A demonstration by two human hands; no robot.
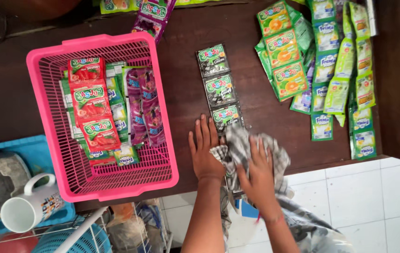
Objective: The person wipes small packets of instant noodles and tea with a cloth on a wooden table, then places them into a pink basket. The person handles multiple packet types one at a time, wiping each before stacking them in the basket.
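A checked woven cloth (251,147), soft and crumpled, lies bunched on the dark wooden table (181,93) near its front edge. The right hand (258,175) presses down on it with fingers curled into the folds, gripping the fabric. The left hand (204,152) lies flat and open on the tabletop, its edge touching the cloth. Just above the hands runs a glossy strip of black sachets (219,89), its lowest packet partly under the cloth. To the left sits a pink plastic basket (45,107) with lattice walls, holding red, purple and green sachet strips. On the right, shiny orange sachets (282,51) and green sachets (349,79) fan out. A white mug (26,208) lies tipped at lower left.
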